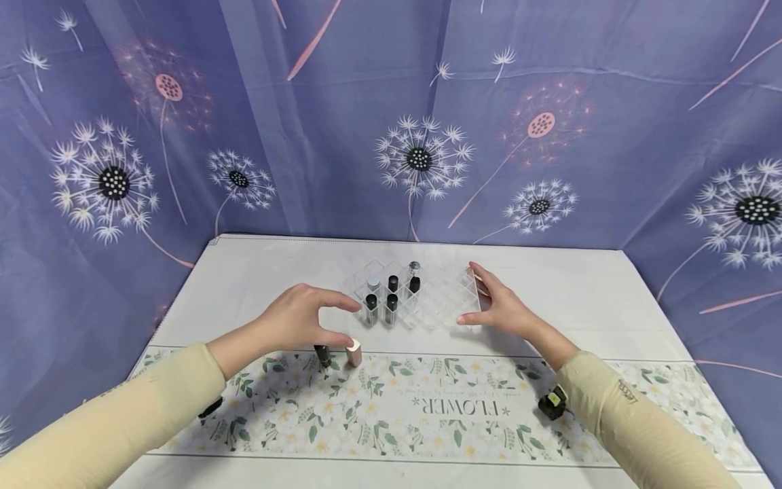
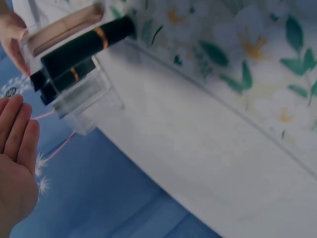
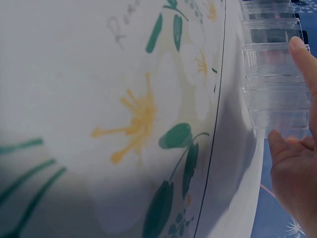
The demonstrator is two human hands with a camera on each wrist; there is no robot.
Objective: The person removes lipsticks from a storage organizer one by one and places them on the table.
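A clear acrylic lipstick organizer (image 1: 436,299) with diamond-shaped compartments stands on the white table, several lipstick tubes upright in its left part. My right hand (image 1: 497,305) holds the organizer's right end, thumb at the front corner and fingers behind. My left hand (image 1: 302,316) hovers at the left end, thumb and fingers spread, holding nothing; in the left wrist view its fingers (image 2: 20,124) extend straight. Close under the left thumb stand a pink lipstick tube (image 1: 354,354) and a black lipstick tube (image 1: 322,356), which shows a gold band (image 2: 101,37) in the left wrist view.
A floral mat (image 1: 427,435) printed "FLOWER" lies across the table's near part. On it, beside the right sleeve, sits a black item (image 1: 552,402) with a yellow-green patch. Another black item (image 1: 210,407) is partly hidden by the left sleeve. Blue dandelion curtains (image 1: 342,136) enclose the table.
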